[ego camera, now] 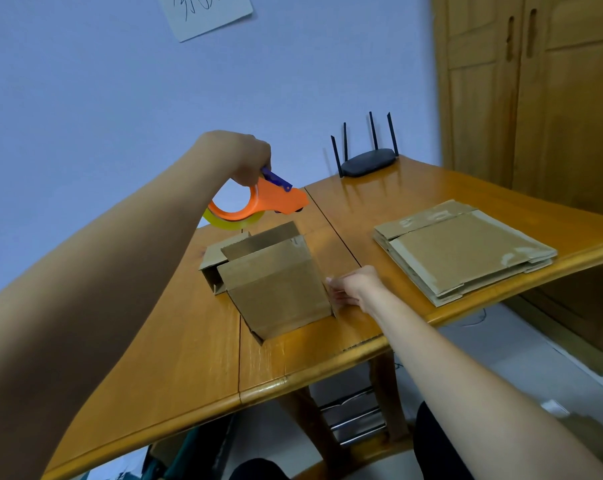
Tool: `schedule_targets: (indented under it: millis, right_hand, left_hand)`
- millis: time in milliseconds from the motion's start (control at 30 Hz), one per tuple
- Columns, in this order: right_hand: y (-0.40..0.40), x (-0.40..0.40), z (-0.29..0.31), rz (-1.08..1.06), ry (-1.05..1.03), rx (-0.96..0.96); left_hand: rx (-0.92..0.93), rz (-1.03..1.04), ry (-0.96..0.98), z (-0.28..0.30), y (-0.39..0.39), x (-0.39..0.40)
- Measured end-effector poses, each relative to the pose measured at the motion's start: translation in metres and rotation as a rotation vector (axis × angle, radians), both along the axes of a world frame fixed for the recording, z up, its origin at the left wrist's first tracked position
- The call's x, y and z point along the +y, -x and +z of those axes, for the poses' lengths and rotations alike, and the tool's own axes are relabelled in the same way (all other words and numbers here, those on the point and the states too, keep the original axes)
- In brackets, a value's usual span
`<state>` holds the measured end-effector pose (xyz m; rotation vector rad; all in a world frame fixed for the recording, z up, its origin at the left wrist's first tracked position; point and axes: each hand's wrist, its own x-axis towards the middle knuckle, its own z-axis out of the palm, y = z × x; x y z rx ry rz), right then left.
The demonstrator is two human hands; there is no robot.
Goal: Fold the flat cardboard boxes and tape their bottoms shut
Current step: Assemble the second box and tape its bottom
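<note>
The left hand grips a tape dispenser above the folded box; right hand fingers pinch its side. Box contents hidden.

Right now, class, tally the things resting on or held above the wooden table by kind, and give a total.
Folded cardboard boxes: 2
Stack of flat cardboard boxes: 1; the sheets in it cannot be counted
Tape dispenser: 1
Router: 1
Total: 5

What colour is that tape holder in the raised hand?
Bright orange, with a dark blue handle: the tape dispenser shows clearly in the head view.
</note>
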<state>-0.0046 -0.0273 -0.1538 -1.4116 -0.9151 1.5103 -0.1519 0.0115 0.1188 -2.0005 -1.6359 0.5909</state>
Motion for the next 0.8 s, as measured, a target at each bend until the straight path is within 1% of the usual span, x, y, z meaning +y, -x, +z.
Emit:
schedule_targets:
  millis: [300,433,500,567,633,700,800]
  right_hand:
    - [0.006,-0.01,0.0,0.0,-0.124,-0.23]
    - [0.008,-0.018,0.003,0.038,-0.14,-0.336]
    - [0.009,-0.02,0.007,-0.011,-0.159,-0.372]
    - [0.008,-0.025,0.014,-0.111,-0.241,-0.31]
    - [0.009,-0.038,0.024,-0.121,-0.38,-0.216]
    - [0.013,-0.053,0.033,-0.028,-0.487,-0.14]
    - [0.024,-0.068,0.031,0.158,-0.535,-0.082]
  left_hand:
    - [-0.015,0.017,0.006,-0.001,0.005,0.0]
    - [-0.028,0.025,0.005,-0.003,0.004,-0.002]
    - [-0.038,0.024,-0.001,-0.004,0.003,-0.003]
    - [-0.041,0.02,-0.007,-0.004,0.003,-0.004]
    - [-0.039,0.02,-0.009,-0.003,0.003,-0.004]
    - [-0.039,0.026,-0.01,-0.003,0.002,-0.006]
    - [-0.048,0.03,-0.016,-0.003,0.001,-0.006]
